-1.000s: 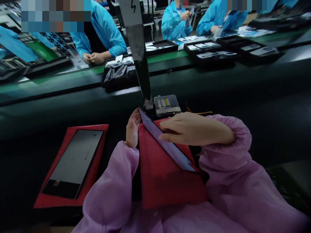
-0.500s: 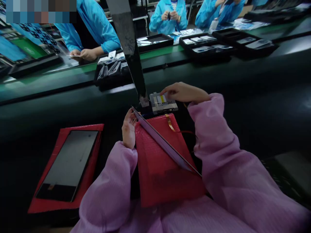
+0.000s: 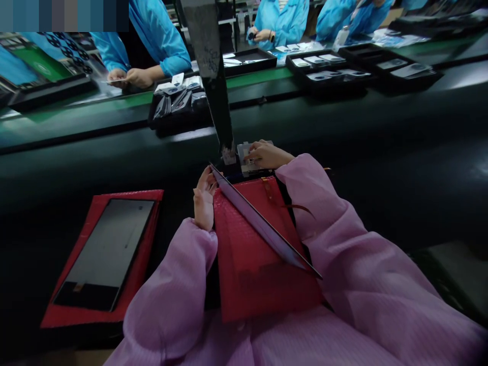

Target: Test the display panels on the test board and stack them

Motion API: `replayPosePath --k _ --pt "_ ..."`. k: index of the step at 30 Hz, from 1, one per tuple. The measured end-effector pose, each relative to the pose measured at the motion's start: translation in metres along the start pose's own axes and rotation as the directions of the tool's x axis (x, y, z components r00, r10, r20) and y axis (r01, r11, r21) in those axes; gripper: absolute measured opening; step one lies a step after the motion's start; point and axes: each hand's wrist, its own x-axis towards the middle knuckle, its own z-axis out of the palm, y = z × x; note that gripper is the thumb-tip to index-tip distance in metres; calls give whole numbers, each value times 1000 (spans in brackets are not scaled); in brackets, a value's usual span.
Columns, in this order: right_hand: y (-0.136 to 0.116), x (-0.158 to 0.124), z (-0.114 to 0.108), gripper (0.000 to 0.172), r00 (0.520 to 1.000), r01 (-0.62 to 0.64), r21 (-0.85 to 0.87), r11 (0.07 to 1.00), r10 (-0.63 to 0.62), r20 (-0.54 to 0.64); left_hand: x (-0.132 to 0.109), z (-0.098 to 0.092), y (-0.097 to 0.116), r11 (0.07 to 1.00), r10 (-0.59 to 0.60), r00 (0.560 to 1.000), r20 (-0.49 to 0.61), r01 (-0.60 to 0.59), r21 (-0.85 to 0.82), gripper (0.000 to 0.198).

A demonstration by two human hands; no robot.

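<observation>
My left hand (image 3: 205, 201) grips the upper left corner of a thin display panel (image 3: 263, 221), which stands tilted on edge over a red bubble-wrap pouch (image 3: 247, 284). Beyond the pouch, my right hand (image 3: 269, 154) rests on a small grey board (image 3: 243, 149), its fingers bent down and close together. Whatever lies under those fingertips is too small and covered to make out. A flat orange ribbon (image 3: 299, 207) shows beside my right sleeve. To the left, a second display panel (image 3: 109, 249) lies flat on another red pouch (image 3: 76, 254).
A dark upright post (image 3: 215, 91) rises just behind the board. Across the green-edged bench stand black trays (image 3: 162, 122) with white pieces in them. Several co-workers in blue sleeves (image 3: 171, 46) handle small items there.
My right hand has moved left and lower over the board, its fingers more curled, covering the yellow strip. My left hand still holds the tilted panel. The camera view shifted slightly.
</observation>
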Motion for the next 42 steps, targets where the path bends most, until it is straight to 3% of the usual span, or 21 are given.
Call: replayPosePath --k 10,28,42 --pt "-3 2 0 39 999 52 12 999 -52 6 0 1 6 999 -35 999 32 34 27 80" --pt "-4 -1 0 40 1000 11 70 998 -10 -15 1 -5 -4 1000 -7 996 92 8 -19 74" --pt "0 2 11 42 999 -34 113 993 38 -33 2 -6 -8 999 -6 997 74 9 -50 75"
